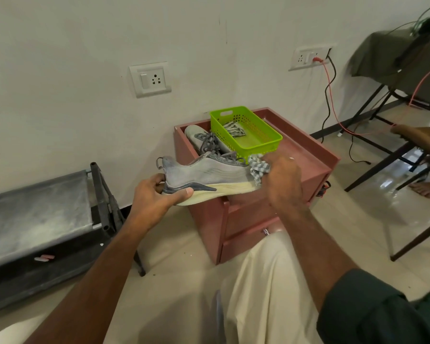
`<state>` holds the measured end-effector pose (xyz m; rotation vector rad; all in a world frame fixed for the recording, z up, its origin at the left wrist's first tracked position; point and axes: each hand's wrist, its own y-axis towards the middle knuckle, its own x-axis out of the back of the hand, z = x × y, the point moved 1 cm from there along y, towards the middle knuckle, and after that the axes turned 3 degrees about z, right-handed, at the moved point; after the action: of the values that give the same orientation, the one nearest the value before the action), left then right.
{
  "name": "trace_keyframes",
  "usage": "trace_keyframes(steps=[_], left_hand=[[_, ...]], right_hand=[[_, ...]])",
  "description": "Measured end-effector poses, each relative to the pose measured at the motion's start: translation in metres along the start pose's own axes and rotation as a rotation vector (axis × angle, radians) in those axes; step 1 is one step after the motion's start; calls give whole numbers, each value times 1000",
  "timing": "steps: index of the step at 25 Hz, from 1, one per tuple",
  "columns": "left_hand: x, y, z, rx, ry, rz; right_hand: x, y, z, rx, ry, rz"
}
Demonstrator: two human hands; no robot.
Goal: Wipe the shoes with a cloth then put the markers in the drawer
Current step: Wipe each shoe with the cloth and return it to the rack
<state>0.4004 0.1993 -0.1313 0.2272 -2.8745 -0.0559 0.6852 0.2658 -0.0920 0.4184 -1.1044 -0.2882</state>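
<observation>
Left hand (157,194), at 7 o'clock of the shoe (209,175), gripped its heel; right hand (282,180), at 3 o'clock, bunched the checked cloth (258,167) against the toe; advisable: steady heel, firm strokes along upper and sole; second shoe (199,139) lay beyond on the cabinet (308,155), green basket (256,142) at 1 o'clock; markers not discernible

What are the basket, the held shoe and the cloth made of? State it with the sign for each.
Basket: likely moulded plastic; glossy lime green, perforated walls.
Shoe: apparently woven fabric upper, matte and dusty; cream sole looks like foam or rubber.
Cloth: soft woven fabric; checked pattern, crumpled in the right hand.
</observation>
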Motion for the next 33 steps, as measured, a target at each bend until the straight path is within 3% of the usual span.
trace_keyframes(steps=[3,6,9,12,14,17,19,21,23,25,27,30,33], left_hand=[[1,-1,0,-21,13,-17],[4,-1,0,-39,32,-43],[5,-4,-1,-28,18,-42],[7,-3,0,-10,18,-44],[9,-1,3,4,19,-16],[11,-7,5,-16,36,16],[12,-7,5,-22,33,18],[18,-6,9,-20,13,29],[20,-5,13,-23,-23,51],[13,-5,19,-33,-52,30],[3,-7,24,-57,2,-56],[-3,-3,34,-86,40,-113],[-10,2,30,-114,71,-223]], right_hand=[[-8,-20,50,355,327,-36],[-28,-34,91,646,278,125],[-30,-12,58,443,190,138],[-8,1,9,123,170,-32],[-3,-7,17,139,220,-153],[-22,-27,70,485,345,47],[-35,-26,71,620,257,130],[-27,-15,40,452,184,57],[-9,-11,10,66,264,-23],[-4,-13,8,-238,475,118],[-12,-16,18,-208,586,261],[-22,-17,17,-72,539,376],[-28,-19,9,-57,440,424]])
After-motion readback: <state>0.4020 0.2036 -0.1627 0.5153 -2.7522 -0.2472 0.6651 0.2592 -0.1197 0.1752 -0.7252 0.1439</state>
